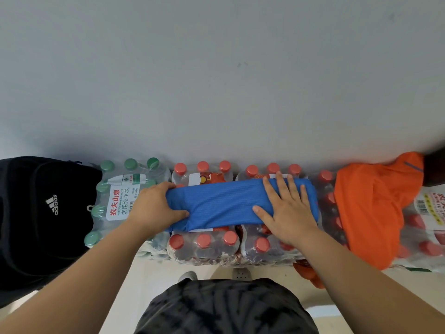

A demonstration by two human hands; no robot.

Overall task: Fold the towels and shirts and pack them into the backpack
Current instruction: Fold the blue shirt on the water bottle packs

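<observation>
Dark garment: charcoal fabric with a black, blotchy, tie-dye-like pattern; shirt hem or shorts, can't tell. Just beyond its far edge, two shoe toes: left shoe grey and rounded; right shoe paler, off-white, small holes on top, clog-like. Either side of the garment, left arm and right arm, both bare to the frame edge. Left hand and right hand bare, nails short.

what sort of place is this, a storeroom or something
Probably a storage corner: shrink-wrapped packs of bottled water line a bare wall and serve as a table for the folded blue shirt, with a black backpack beside them.
</observation>
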